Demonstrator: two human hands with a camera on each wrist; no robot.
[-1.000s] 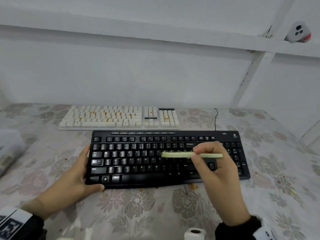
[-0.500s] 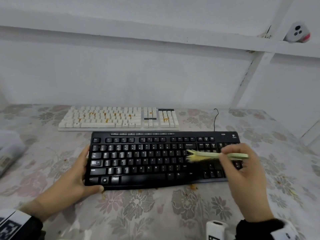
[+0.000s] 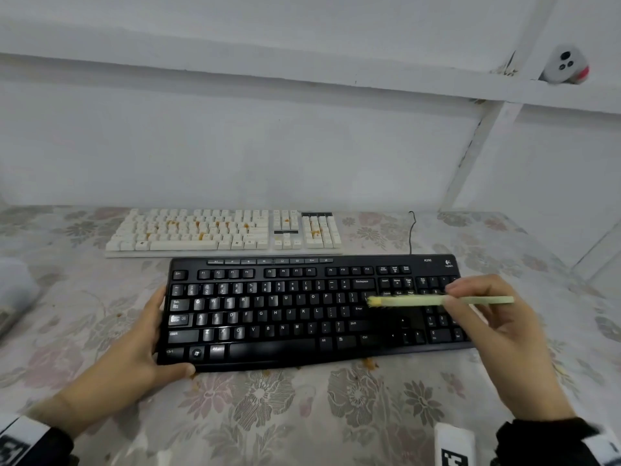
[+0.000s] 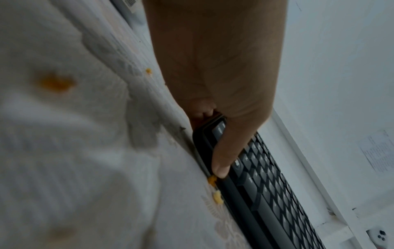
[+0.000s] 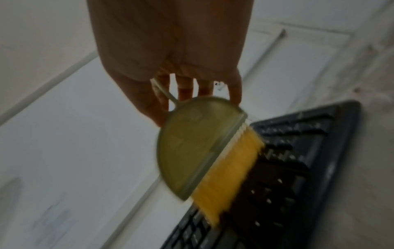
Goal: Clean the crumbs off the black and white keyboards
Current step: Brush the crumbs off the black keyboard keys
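Note:
The black keyboard (image 3: 302,311) lies across the floral tablecloth in front of me. My left hand (image 3: 141,351) grips its left end, thumb on the front edge (image 4: 221,166). My right hand (image 3: 484,317) pinches a pale green brush (image 3: 437,300) with yellow bristles (image 5: 230,178), held sideways just over the keys near Enter. Behind the black one sits the white keyboard (image 3: 221,230), dotted with orange crumbs. More crumbs (image 3: 369,363) lie on the cloth at the black keyboard's front edge (image 4: 215,188).
A black cable (image 3: 411,230) runs back from the keyboards toward the white wall. A blurred pale object (image 3: 13,297) sits at the table's left edge. A white device (image 3: 566,67) rests on the shelf at the upper right.
My right hand has swept the brush rightward along the black keyboard, from its middle to the Enter and arrow-key area. The left hand has stayed on the keyboard's left end.

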